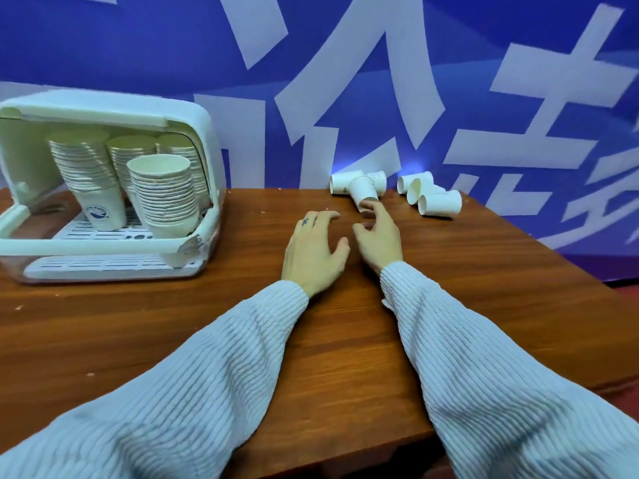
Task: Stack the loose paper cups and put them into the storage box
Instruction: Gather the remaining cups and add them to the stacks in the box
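Far left on the wooden table (pixel 214 326) sat the white storage box (pixel 193 122), front open, holding four stacks of paper cups on a slotted tray. The left upside-down stack (pixel 90 178) ended in a cup with a round blue logo (pixel 98 213), text too blurred to read. Two more inverted stacks (pixel 129 146) stood behind. The front stack (pixel 165 198) stood mouth up. Behind everything was a blue backdrop (pixel 449 63) with huge white characters, cropped, not legible as words. Left hand (pixel 316 248) lay palm down over the table mid-frame, fingers loose and slightly spread, holding nothing; small dark mark on one finger. Right hand (pixel 378 238) was just beside it, reaching forward, fingers relaxed and parted, fingertips (pixel 375 208) at the base of a tipped cup (pixel 363 193); could not tell if they actually touched it. That cup lay on its side against two more fallen cups (pixel 342 184) at the table's back edge; one carried small dark print, unreadable. Further right, a second cluster of three loose cups (pixel 439 203) lay on their sides, near the backdrop, apart from both hands. Both forearms wore pale ribbed sleeves (pixel 484 375).
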